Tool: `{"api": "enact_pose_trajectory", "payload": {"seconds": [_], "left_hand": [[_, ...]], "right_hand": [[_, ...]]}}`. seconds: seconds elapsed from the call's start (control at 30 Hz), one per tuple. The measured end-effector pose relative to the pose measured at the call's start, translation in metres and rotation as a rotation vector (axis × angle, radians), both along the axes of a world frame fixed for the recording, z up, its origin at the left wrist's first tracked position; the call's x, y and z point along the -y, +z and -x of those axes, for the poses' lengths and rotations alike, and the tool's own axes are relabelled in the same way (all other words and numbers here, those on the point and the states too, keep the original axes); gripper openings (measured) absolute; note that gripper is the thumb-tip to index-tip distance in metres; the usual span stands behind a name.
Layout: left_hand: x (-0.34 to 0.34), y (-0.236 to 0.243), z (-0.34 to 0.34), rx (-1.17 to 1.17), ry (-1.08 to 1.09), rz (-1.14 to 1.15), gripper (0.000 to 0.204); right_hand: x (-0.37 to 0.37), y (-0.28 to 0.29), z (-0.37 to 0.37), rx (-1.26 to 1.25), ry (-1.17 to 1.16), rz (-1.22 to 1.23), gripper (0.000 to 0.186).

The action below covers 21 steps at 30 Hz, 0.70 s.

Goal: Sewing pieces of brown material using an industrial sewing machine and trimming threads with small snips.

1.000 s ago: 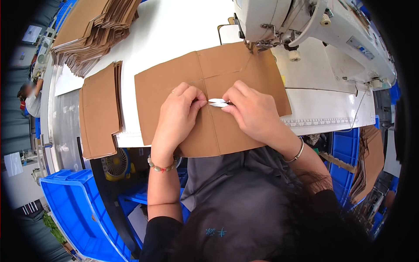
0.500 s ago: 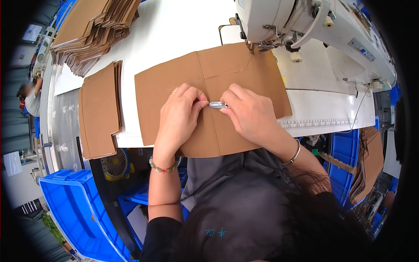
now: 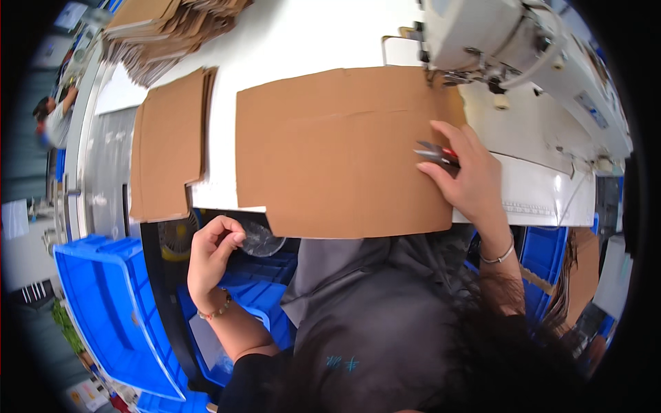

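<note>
**Snips pinned to the cardboard's right edge**

While the right hand (image 3: 471,182) presses flat on the brown cardboard sheet (image 3: 337,148), its fingers clamp small snips (image 3: 434,153) against it. The sheet lies across the white table (image 3: 303,41), its near edge overhanging, its far right corner under the sewing machine (image 3: 523,48). It looks light, stiff, creasable; best held by its edges. The left hand (image 3: 212,255) hangs loosely curled, empty, below the table's near edge, above blue bins (image 3: 103,303). More cardboard pieces (image 3: 169,141) lie left.

The person wears a dark grey top with a small light blue mark stitched low on the front. The left hand (image 3: 212,256) has a beaded bracelet at the wrist. The right hand (image 3: 467,180) has a thin silver bangle. Both forearms are bare.
</note>
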State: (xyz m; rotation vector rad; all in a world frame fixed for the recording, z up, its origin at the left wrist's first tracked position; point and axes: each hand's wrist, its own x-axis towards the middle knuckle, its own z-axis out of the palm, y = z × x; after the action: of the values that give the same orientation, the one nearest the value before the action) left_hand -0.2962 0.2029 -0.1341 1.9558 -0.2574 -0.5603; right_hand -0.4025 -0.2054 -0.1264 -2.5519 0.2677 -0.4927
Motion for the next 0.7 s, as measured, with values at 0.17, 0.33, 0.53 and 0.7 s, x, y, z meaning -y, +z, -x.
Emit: {"api": "enact_pose_trajectory", "payload": {"seconds": [0.17, 0.33, 0.53, 0.7], "left_hand": [[-0.078, -0.110, -0.005, -0.113, 0.408, -0.220, 0.008], [-0.118, -0.194, -0.005, -0.041, 0.642, -0.363, 0.038], [-0.093, -0.154, 0.001, -0.065, 0.428, -0.540, 0.043], [0.017, -0.063, 0.028, -0.473, -0.021, 0.430, 0.051]], "right_hand": [[-0.001, -0.009, 0.012, -0.082, 0.048, 0.162, 0.053], [0.000, -0.018, 0.012, -0.063, 0.062, 0.189, 0.055], [-0.010, -0.012, 0.016, -0.069, 0.074, 0.213, 0.056], [-0.017, -0.009, 0.026, -0.084, 0.064, 0.178, 0.063]]}}
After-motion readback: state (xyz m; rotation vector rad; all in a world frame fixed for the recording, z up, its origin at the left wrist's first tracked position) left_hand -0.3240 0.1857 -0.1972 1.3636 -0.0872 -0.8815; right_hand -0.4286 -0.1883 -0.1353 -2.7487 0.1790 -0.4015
